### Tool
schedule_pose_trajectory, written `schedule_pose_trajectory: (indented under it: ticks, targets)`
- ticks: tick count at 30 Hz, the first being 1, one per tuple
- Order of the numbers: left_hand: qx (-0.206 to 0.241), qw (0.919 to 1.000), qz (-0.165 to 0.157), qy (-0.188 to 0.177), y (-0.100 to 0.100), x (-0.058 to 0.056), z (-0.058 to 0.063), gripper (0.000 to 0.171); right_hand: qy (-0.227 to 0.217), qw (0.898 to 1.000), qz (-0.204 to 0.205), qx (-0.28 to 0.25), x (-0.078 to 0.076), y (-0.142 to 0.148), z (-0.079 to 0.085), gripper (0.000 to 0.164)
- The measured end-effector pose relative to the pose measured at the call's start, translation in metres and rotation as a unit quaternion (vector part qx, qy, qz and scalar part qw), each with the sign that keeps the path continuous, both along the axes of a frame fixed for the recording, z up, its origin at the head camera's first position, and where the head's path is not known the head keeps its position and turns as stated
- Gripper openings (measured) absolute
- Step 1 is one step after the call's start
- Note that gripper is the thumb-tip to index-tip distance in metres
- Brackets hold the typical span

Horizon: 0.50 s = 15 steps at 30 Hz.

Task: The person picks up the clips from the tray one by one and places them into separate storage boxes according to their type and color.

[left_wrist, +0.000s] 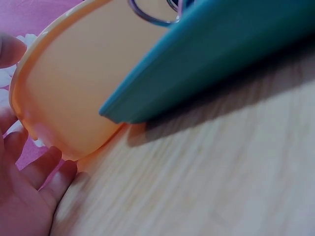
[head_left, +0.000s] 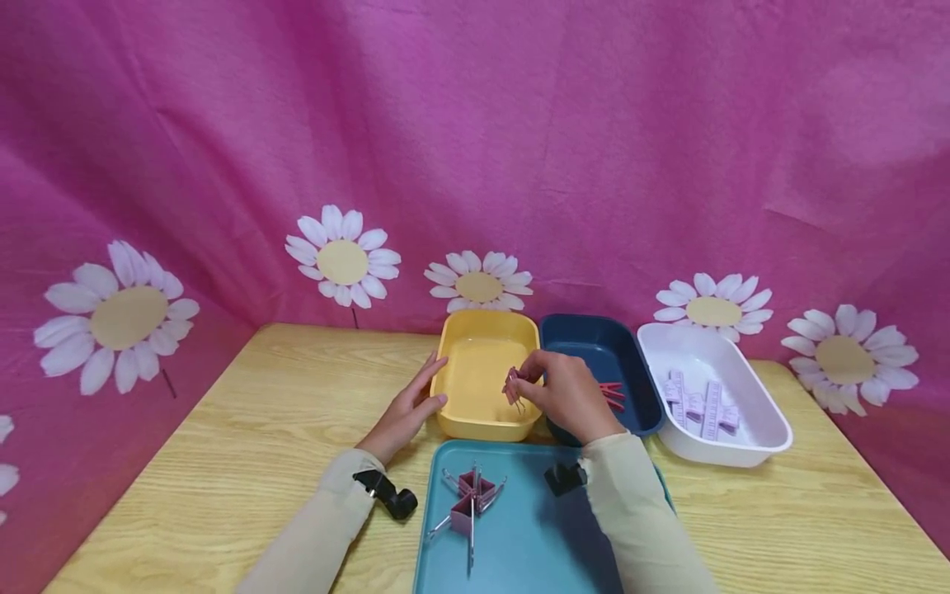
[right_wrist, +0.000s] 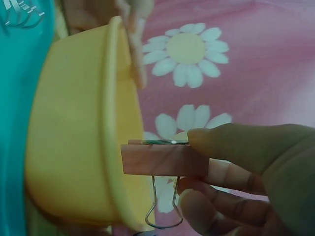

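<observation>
Pink binder clip (head_left: 511,388), just below centre: we see the right hand (head_left: 570,398) pinching it over the yellow bin (head_left: 490,430), the left hand (head_left: 404,415) touching that bin with spread, relaxed fingers. Marks on the lower-right lilac strips (head_left: 710,412) are too small to read.

No legible lettering or numbers.

clip handle (right_wrist: 155,194): shiny metal; yellow bin (head_left: 481,363): plastic; backdrop (head_left: 475,148): cloth
</observation>
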<state>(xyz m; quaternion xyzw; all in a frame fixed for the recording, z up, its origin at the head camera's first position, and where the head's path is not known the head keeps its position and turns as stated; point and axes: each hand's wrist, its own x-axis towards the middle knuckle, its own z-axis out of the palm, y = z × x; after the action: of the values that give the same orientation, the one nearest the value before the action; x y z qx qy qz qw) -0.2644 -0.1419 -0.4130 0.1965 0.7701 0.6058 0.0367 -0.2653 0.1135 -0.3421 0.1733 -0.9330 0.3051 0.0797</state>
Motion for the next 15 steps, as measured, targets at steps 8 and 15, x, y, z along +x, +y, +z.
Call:
schedule_pose_trajectory:
  ticks: [8,15]
  targets:
    - [0.001,1.0000,-0.001,-0.004,0.002,0.001,0.000,0.058,0.007,1.000,-0.010,0.002,-0.004,-0.002,-0.013,0.010]
    - [0.012,0.9998,-0.006,0.014,0.001,-0.001,-0.003,0.057,0.007,1.000,0.003,-0.022,-0.005,-0.008,-0.018,0.010]
